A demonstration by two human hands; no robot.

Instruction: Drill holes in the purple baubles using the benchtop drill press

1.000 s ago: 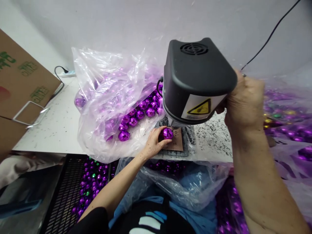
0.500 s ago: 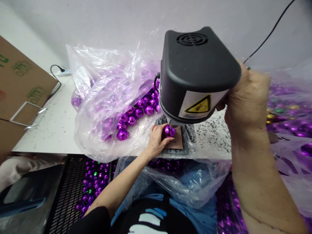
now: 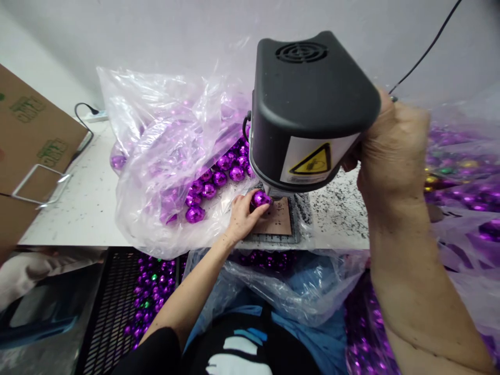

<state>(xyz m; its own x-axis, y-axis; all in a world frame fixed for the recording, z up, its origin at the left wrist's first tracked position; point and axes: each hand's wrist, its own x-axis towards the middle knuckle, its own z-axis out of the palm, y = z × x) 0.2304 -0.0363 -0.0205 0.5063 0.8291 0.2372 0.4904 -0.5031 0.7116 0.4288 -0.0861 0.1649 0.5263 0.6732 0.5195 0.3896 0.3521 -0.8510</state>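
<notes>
Between the thumb and fingers of my left hand (image 3: 244, 215) is a shiny purple faceted bauble (image 3: 261, 199). It sits low under the head of a black bench machine (image 3: 312, 99), which looks like a small drill press. A metal part (image 3: 269, 190) shows beneath the head, right at the bauble; whether they touch I cannot tell. Under the bauble lies a brown board (image 3: 279, 221) on the dark base plate (image 3: 295, 232). My right hand (image 3: 394, 140) is closed at the machine's right side, apparently around a handle whose dark end sticks out above; its fingertips are hidden behind the housing.
A clear plastic bag (image 3: 152, 208) spills purple baubles (image 3: 221, 178) onto the white table (image 3: 70, 208). Dark specks lie right of the base. More bagged baubles (image 3: 476, 198) are at the right. A cardboard box (image 3: 35, 135) stands at the left, above a black crate (image 3: 107, 302).
My left hand and the bauble have shifted slightly left against the base, and the bauble has turned. The right hand keeps its hold beside the machine. The whole view has shifted a little.
</notes>
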